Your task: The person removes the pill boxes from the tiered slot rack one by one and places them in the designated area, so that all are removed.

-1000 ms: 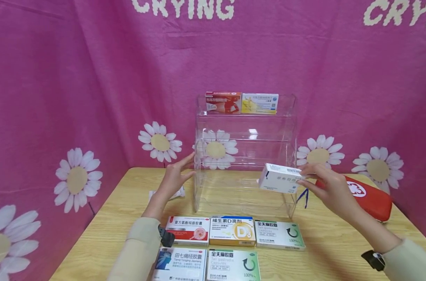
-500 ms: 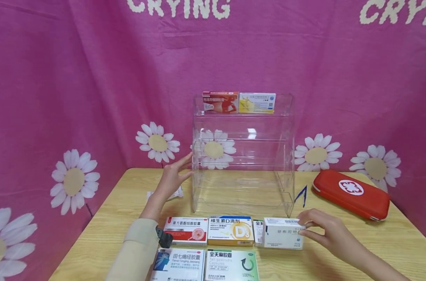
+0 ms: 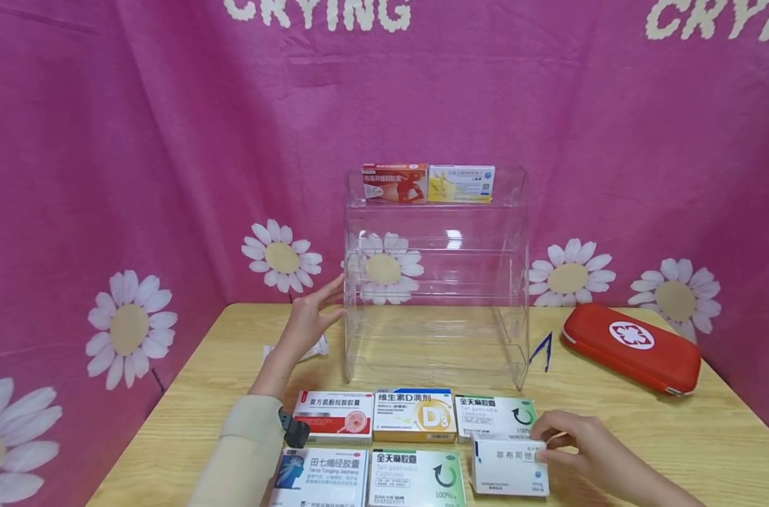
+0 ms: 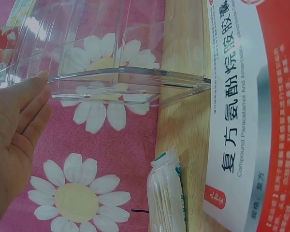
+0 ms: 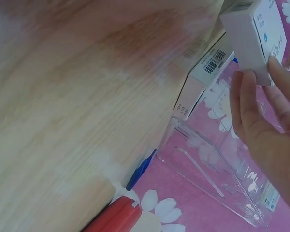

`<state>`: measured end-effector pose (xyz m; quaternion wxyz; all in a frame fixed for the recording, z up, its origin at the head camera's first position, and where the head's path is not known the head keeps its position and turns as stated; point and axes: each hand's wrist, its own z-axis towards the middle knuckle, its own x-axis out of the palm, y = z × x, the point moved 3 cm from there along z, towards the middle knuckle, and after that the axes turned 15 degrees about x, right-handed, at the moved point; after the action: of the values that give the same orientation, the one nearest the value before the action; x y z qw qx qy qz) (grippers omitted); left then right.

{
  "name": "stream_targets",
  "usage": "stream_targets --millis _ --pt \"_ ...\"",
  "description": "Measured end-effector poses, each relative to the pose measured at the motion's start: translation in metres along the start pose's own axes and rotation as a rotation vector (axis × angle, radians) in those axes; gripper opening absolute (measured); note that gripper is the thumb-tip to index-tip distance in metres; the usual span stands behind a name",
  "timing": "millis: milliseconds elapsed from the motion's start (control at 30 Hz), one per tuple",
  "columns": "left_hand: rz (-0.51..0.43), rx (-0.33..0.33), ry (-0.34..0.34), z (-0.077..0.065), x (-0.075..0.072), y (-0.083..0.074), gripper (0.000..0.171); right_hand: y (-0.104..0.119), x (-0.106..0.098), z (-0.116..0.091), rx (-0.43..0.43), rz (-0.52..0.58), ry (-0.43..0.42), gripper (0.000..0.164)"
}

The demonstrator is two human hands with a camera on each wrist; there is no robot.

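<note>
As we're likely steadying the rack (image 3: 436,280), our spread left hand (image 3: 304,320) is touching its nine-o'clock side. Our right hand (image 3: 573,441) is pinching a five-o'clock box (image 3: 507,468).

Left hand (image 3: 305,322) farther forward, fingers (image 4: 31,88) extended, right hand (image 3: 577,440) nearer, pinching

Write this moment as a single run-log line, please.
left grip: touches clear rack; right grip: holds white box; top tier: red box, yellow-white box; red case: on table
</note>
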<state>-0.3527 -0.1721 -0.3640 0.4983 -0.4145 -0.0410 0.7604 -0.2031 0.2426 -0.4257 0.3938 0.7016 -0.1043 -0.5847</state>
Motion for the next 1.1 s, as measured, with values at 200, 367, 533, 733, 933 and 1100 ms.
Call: stream_targets --millis 200,367,533,733,933,1100 --pt "-0.008 0.002 -0.008 0.001 -0.001 0.000 0.065 0.000 -0.002 0.004 0.050 0.025 0.081 0.013" --pt "-0.002 0.004 -0.004 0.002 -0.002 -0.001 0.065 0.000 -0.003 0.006 0.089 0.038 0.121 0.014" --pt "0.003 0.005 -0.005 0.002 -0.002 -0.001 0.065 -0.002 -0.002 0.007 0.094 0.031 0.155 0.013" --pt "-0.003 -0.001 -0.002 0.001 -0.001 -0.001 0.065 -0.003 0.000 0.008 0.142 0.047 0.219 0.013" --pt "-0.005 0.002 0.001 0.000 -0.001 0.001 0.065 -0.002 0.002 0.009 0.134 0.009 0.196 0.012" --pt "-0.010 0.002 0.007 -0.001 0.001 0.001 0.065 -0.006 0.008 0.008 0.155 -0.026 0.190 0.012"
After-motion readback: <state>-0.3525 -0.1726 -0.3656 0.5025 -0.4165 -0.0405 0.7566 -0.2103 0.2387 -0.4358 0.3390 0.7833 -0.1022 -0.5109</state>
